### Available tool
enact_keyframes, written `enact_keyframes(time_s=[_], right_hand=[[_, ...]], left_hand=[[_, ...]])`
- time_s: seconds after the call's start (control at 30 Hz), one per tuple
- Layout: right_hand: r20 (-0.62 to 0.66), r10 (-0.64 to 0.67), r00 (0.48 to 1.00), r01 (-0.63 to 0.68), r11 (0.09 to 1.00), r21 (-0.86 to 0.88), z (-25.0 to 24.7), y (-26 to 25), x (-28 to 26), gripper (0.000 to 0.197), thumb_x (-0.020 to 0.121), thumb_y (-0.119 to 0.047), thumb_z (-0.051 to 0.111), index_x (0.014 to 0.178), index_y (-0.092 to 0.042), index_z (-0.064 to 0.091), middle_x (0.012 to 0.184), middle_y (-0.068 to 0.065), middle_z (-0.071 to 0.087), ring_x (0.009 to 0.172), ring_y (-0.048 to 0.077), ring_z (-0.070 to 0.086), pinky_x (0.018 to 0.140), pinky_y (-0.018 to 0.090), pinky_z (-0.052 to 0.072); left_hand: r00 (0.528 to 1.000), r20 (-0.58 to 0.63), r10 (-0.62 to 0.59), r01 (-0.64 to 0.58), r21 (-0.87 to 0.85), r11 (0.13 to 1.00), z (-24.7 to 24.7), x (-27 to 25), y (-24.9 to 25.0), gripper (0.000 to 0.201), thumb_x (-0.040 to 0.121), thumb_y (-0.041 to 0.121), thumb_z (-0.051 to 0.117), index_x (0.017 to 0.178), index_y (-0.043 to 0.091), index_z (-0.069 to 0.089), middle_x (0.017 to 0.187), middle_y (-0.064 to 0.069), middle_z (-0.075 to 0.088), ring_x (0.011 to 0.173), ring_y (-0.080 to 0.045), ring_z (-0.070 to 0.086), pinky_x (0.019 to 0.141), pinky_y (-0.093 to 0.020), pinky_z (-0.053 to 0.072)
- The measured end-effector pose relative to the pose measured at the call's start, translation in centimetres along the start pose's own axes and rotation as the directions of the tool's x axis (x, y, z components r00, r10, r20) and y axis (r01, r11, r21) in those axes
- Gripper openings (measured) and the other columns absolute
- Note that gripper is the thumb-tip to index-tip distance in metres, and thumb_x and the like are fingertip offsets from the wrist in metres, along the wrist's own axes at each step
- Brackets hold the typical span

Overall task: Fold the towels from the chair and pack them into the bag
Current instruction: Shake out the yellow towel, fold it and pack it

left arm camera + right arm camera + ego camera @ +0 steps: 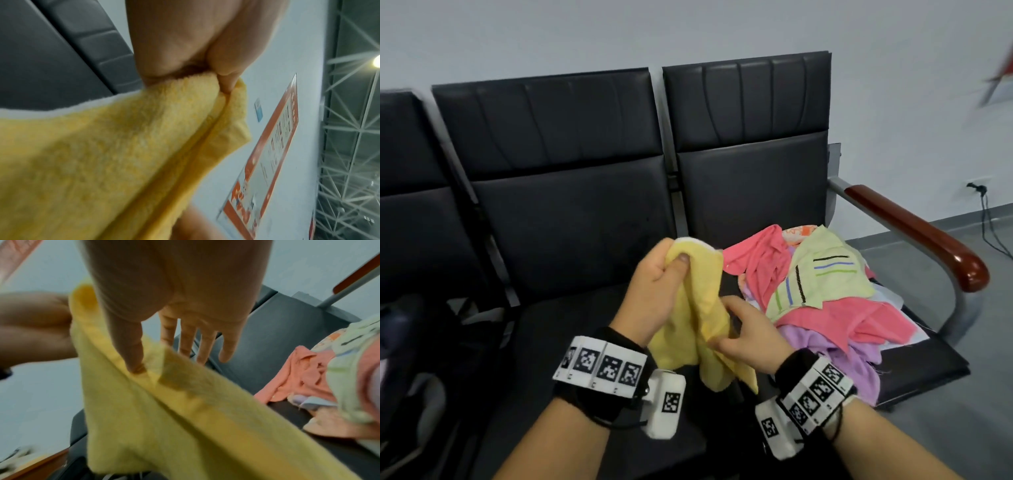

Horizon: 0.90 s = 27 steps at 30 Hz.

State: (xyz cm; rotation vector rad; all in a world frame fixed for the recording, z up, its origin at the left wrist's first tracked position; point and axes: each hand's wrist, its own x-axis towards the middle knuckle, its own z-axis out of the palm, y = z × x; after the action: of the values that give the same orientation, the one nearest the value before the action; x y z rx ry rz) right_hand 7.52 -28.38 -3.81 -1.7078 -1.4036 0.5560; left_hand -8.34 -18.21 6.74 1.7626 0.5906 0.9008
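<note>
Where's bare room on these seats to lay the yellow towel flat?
The middle seat cushion, beneath the yellow towel, is bare, between the dark item to its left and the towel pile. The right seat is crowded: the pile reaches toward the armrest, leaving only a narrow front strip.

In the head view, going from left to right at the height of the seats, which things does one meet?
From the left: dark bag → left hand → yellow towel → right hand → pile of coloured towels → wooden armrest.
</note>
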Motion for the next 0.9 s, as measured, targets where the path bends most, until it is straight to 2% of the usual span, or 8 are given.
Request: enact_keyframes(time_s=[0.1, 0.2, 0.37, 0.47, 0.57, 0.73, 0.83, 0.9], right_hand=[[0.072, -0.022, 0.997, 0.013, 0.994, 0.112, 2.7, -2.4, 0.5, 0.064, 0.062, -0.035, 0.083, 0.116, -0.052, 0.053, 0.110, -0.022, 0.066, 0.104, -0.005, 0.061, 0.092, 0.021, 0.049], [-0.008, -0.090, 0.996, 0.090, 0.985, 0.146, 5.3, -4.6, 1.1, 0.045, 0.071, -0.030, 0.070, 0.112, -0.046, 0.060, 0.105, -0.019, 0.070, 0.100, -0.004, 0.064, 0.087, 0.019, 0.051], [-0.005, -0.122, 0.993, 0.120, 0.971, 0.208, 8.2, -6.9, 1.6, 0.009, 0.089, -0.028, 0.062, 0.090, -0.031, 0.071, 0.092, -0.010, 0.069, 0.089, 0.004, 0.065, 0.081, 0.025, 0.050], [-0.012, -0.172, 0.985, 0.172, 0.969, 0.176, 9.7, -8.1, 1.5, 0.013, 0.092, -0.032, 0.063, 0.081, -0.035, 0.069, 0.093, -0.014, 0.061, 0.089, 0.004, 0.060, 0.080, 0.019, 0.044], [0.008, -0.143, 0.990, 0.136, 0.960, 0.245, 10.8, -9.1, 1.0, 0.010, 0.090, -0.032, 0.062, 0.088, -0.039, 0.069, 0.089, -0.014, 0.069, 0.085, 0.003, 0.064, 0.076, 0.021, 0.047], [0.087, -0.102, 0.991, 0.078, 0.965, 0.251, 12.1, -9.8, -0.4, 0.018, 0.087, -0.033, 0.068, 0.103, -0.041, 0.066, 0.098, -0.013, 0.070, 0.091, 0.004, 0.065, 0.082, 0.026, 0.050], [0.227, -0.125, 0.966, 0.094, 0.985, 0.142, 12.7, -10.1, -1.6, 0.057, 0.064, -0.051, 0.082, 0.115, -0.050, 0.057, 0.107, -0.018, 0.064, 0.099, 0.002, 0.062, 0.085, 0.024, 0.051], [0.287, -0.160, 0.944, 0.166, 0.986, 0.004, 13.2, -10.4, -2.1, 0.073, 0.057, -0.050, 0.084, 0.121, -0.053, 0.049, 0.115, -0.024, 0.058, 0.107, -0.001, 0.057, 0.091, 0.023, 0.049]], left_hand=[[0.995, -0.073, 0.068, -0.071, -0.038, 0.997, -3.8, -0.5, 1.9, 0.021, 0.101, 0.035, 0.049, 0.098, 0.024, 0.066, 0.095, 0.001, 0.068, 0.086, -0.012, 0.064, 0.072, -0.025, 0.054], [0.981, -0.183, 0.059, -0.065, -0.028, 0.998, -7.9, -1.7, 1.9, 0.021, 0.104, 0.032, 0.048, 0.098, 0.025, 0.066, 0.095, 0.005, 0.068, 0.086, -0.008, 0.063, 0.071, -0.022, 0.053], [0.924, -0.378, -0.055, 0.057, -0.005, 0.998, -13.6, -5.5, 0.0, 0.021, 0.105, 0.024, 0.047, 0.095, 0.026, 0.066, 0.093, 0.010, 0.070, 0.086, -0.004, 0.065, 0.075, -0.025, 0.051], [0.884, -0.450, -0.129, 0.139, -0.011, 0.990, -16.3, -7.9, -1.6, 0.017, 0.103, 0.025, 0.051, 0.101, 0.023, 0.067, 0.101, 0.005, 0.073, 0.095, -0.011, 0.067, 0.081, -0.032, 0.053], [0.853, -0.478, -0.208, 0.231, -0.011, 0.973, -18.0, -10.1, -3.5, 0.016, 0.101, 0.027, 0.054, 0.097, 0.029, 0.069, 0.097, 0.008, 0.073, 0.096, -0.013, 0.067, 0.078, -0.030, 0.051], [0.784, -0.539, -0.308, 0.305, -0.098, 0.947, -20.3, -12.8, -6.2, 0.010, 0.092, 0.023, 0.062, 0.094, 0.023, 0.071, 0.099, -0.002, 0.074, 0.098, -0.022, 0.068, 0.080, -0.038, 0.055], [0.745, -0.562, -0.359, 0.293, -0.209, 0.933, -21.3, -14.0, -6.9, 0.010, 0.086, 0.021, 0.062, 0.092, 0.021, 0.071, 0.097, -0.006, 0.076, 0.095, -0.023, 0.070, 0.078, -0.040, 0.057], [0.736, -0.567, -0.371, 0.289, -0.234, 0.928, -21.7, -14.7, -7.3, 0.012, 0.084, 0.020, 0.061, 0.091, 0.019, 0.070, 0.091, -0.003, 0.076, 0.089, -0.020, 0.069, 0.071, -0.035, 0.055]])
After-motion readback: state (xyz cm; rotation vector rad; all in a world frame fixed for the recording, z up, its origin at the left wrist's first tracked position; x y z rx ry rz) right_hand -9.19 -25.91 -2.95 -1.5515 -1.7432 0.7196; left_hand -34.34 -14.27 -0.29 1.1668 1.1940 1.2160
